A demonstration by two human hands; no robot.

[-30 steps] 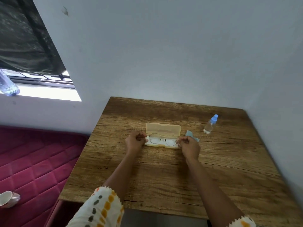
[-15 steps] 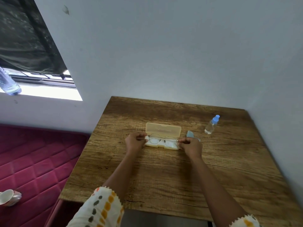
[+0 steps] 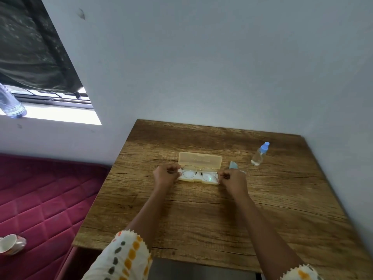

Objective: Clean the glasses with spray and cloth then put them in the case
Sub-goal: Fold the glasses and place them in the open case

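Thin metal-framed glasses [image 3: 199, 172] are held just over the tray of an open pale yellow case [image 3: 200, 161], whose lid stands up behind. My left hand [image 3: 165, 175] pinches the left temple and my right hand [image 3: 232, 179] pinches the right temple. A light blue cloth [image 3: 233, 165] lies on the table just right of the case, partly hidden by my right hand. A small clear spray bottle [image 3: 259, 154] with a blue cap stands further right.
The wooden table [image 3: 212, 215] sits in a corner, with walls behind and to the right. A red quilted mattress [image 3: 40, 199] with a cup [image 3: 11, 244] on it lies to the left. A plastic bottle [image 3: 10, 103] stands on the window sill.
Both hands have kept hold of the glasses over the case and spread slightly apart at the temples. The case, cloth and bottle have not moved.
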